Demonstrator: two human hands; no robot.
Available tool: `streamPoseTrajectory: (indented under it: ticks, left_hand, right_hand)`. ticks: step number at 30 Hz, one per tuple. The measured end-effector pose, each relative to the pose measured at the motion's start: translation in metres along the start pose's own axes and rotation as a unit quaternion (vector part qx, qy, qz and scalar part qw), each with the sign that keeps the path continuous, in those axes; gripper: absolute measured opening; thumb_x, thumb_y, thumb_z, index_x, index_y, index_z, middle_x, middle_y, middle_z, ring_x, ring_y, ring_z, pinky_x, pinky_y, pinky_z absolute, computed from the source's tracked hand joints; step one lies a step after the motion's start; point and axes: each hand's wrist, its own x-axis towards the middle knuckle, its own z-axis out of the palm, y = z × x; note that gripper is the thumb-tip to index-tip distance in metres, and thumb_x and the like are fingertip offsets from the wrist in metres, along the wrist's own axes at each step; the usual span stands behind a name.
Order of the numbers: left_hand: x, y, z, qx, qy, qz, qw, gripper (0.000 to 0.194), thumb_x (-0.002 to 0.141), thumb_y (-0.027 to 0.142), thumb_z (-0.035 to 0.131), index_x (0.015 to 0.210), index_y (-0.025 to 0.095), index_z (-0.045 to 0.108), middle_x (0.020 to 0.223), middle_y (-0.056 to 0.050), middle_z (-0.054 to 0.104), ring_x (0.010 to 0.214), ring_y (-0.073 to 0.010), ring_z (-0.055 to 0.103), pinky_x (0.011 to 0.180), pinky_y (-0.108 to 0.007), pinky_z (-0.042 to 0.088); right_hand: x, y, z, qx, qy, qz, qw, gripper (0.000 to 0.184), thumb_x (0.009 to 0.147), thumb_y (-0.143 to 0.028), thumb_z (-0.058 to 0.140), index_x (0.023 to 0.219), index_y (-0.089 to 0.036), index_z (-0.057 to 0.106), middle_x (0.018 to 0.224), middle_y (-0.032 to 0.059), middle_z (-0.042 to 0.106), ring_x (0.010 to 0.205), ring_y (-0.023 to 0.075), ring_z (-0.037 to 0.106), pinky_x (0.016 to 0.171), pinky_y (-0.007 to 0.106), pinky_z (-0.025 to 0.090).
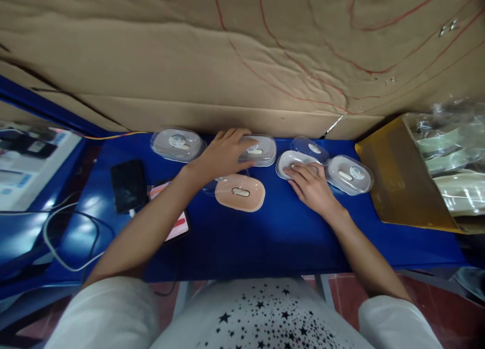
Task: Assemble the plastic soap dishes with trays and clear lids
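My left hand (225, 154) reaches over the left end of a white oval piece under a clear cover (265, 151); its thumb is at the near edge and its fingers lie across the top. My right hand (312, 185) is on an uncovered white oval piece (285, 159), fingertips bent down near its middle slot. Behind that lies a loose clear cover (301, 145) with a round sticker. Between my hands sits a peach oval piece (253, 192) with a pale pill-shaped insert in its slot. Part of another clear cover (210, 187) shows beneath my left wrist.
Covered white oval pieces stand at left (172, 139) and right (343, 180). A black device (128, 185) with a cable and a lit phone (180, 228) lie by my left forearm. A cardboard box (401, 182) of bagged pale pieces is at right. A cardboard wall (170, 61) rises behind the blue table (273, 248).
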Motion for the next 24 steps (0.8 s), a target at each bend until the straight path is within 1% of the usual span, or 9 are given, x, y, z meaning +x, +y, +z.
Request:
streamPoseTrajectory:
  ticks: [2, 3, 7, 10, 14, 16, 18, 21, 24]
  left_hand:
    - [0.001, 0.0, 0.002, -0.009, -0.017, 0.0, 1.0, 0.066, 0.097, 0.041, 0.079, 0.156, 0.021, 0.058, 0.169, -0.018, 0.048, 0.155, -0.0412, 0.048, 0.125, -0.057, 0.044]
    - [0.004, 0.0, 0.003, -0.018, -0.023, -0.002, 1.0, 0.068, 0.096, 0.042, 0.079, 0.157, 0.021, 0.057, 0.17, -0.017, 0.047, 0.155, -0.0394, 0.048, 0.126, -0.055, 0.043]
    - [0.01, -0.002, 0.002, -0.053, -0.011, -0.014, 0.998, 0.058, 0.103, 0.048, 0.07, 0.154, 0.022, 0.059, 0.161, -0.013, 0.059, 0.149, -0.0338, 0.056, 0.123, -0.049, 0.047]
    - [0.004, -0.006, 0.003, -0.054, 0.013, -0.039, 0.998, 0.054, 0.108, 0.05, 0.061, 0.155, 0.022, 0.058, 0.156, -0.013, 0.064, 0.143, -0.0347, 0.062, 0.117, -0.049, 0.052]
    - [-0.008, -0.004, 0.007, 0.003, 0.041, -0.058, 0.997, 0.047, 0.111, 0.042, 0.056, 0.15, 0.017, 0.062, 0.149, -0.017, 0.069, 0.134, -0.0377, 0.067, 0.112, -0.053, 0.053]
    - [-0.008, 0.004, 0.008, 0.036, 0.065, -0.038, 0.997, 0.04, 0.11, 0.035, 0.057, 0.144, 0.017, 0.066, 0.145, -0.018, 0.07, 0.133, -0.0389, 0.067, 0.112, -0.057, 0.051]
    - [-0.005, 0.018, 0.01, 0.068, 0.07, 0.003, 0.995, 0.033, 0.109, 0.028, 0.056, 0.136, 0.017, 0.071, 0.14, -0.019, 0.072, 0.13, -0.0387, 0.068, 0.109, -0.056, 0.052]
    - [0.004, 0.045, 0.014, 0.119, 0.006, 0.061, 0.991, 0.026, 0.108, 0.018, 0.054, 0.123, 0.014, 0.074, 0.122, -0.017, 0.077, 0.116, -0.0341, 0.073, 0.098, -0.046, 0.056]
    - [0.012, 0.068, 0.024, 0.151, -0.034, 0.059, 0.986, 0.029, 0.103, 0.005, 0.053, 0.123, 0.009, 0.074, 0.116, -0.019, 0.078, 0.11, -0.0327, 0.075, 0.091, -0.042, 0.056]
  right_hand:
    - [0.0, -0.001, -0.001, 0.014, -0.009, 0.011, 1.0, 0.039, 0.112, -0.028, 0.052, 0.149, -0.023, 0.065, 0.143, 0.0166, 0.072, 0.139, 0.0344, 0.065, 0.118, 0.057, 0.044]
    - [0.001, -0.001, -0.001, 0.021, -0.014, 0.016, 1.0, 0.039, 0.112, -0.028, 0.053, 0.149, -0.023, 0.065, 0.144, 0.0169, 0.071, 0.139, 0.0343, 0.065, 0.116, 0.055, 0.047]
    - [0.001, 0.0, -0.004, 0.053, -0.013, 0.02, 0.998, 0.04, 0.113, -0.029, 0.053, 0.151, -0.023, 0.065, 0.148, 0.0139, 0.071, 0.139, 0.0321, 0.066, 0.114, 0.05, 0.053]
    - [0.001, -0.001, -0.01, 0.07, -0.006, 0.027, 0.997, 0.042, 0.115, -0.032, 0.05, 0.154, -0.025, 0.064, 0.15, 0.012, 0.072, 0.139, 0.0317, 0.067, 0.115, 0.052, 0.054]
    - [0.001, -0.004, -0.018, 0.081, 0.015, 0.038, 0.996, 0.041, 0.116, -0.036, 0.048, 0.153, -0.025, 0.064, 0.147, 0.0108, 0.074, 0.135, 0.0313, 0.071, 0.112, 0.051, 0.056]
    - [0.001, -0.006, -0.021, 0.084, 0.027, 0.04, 0.995, 0.041, 0.117, -0.036, 0.048, 0.152, -0.024, 0.064, 0.146, 0.011, 0.075, 0.133, 0.0308, 0.073, 0.11, 0.05, 0.057]
    - [0.001, -0.007, -0.021, 0.085, 0.029, 0.04, 0.995, 0.039, 0.117, -0.036, 0.048, 0.15, -0.023, 0.065, 0.144, 0.0108, 0.076, 0.131, 0.0302, 0.074, 0.109, 0.048, 0.057]
    - [0.002, -0.008, -0.022, 0.083, 0.021, 0.04, 0.995, 0.038, 0.116, -0.036, 0.049, 0.148, -0.023, 0.065, 0.142, 0.0104, 0.077, 0.13, 0.0295, 0.074, 0.108, 0.047, 0.057]
    - [0.001, -0.008, -0.029, 0.074, 0.047, 0.046, 0.995, 0.038, 0.116, -0.036, 0.048, 0.15, -0.024, 0.064, 0.142, 0.0107, 0.077, 0.128, 0.0288, 0.075, 0.107, 0.046, 0.056]
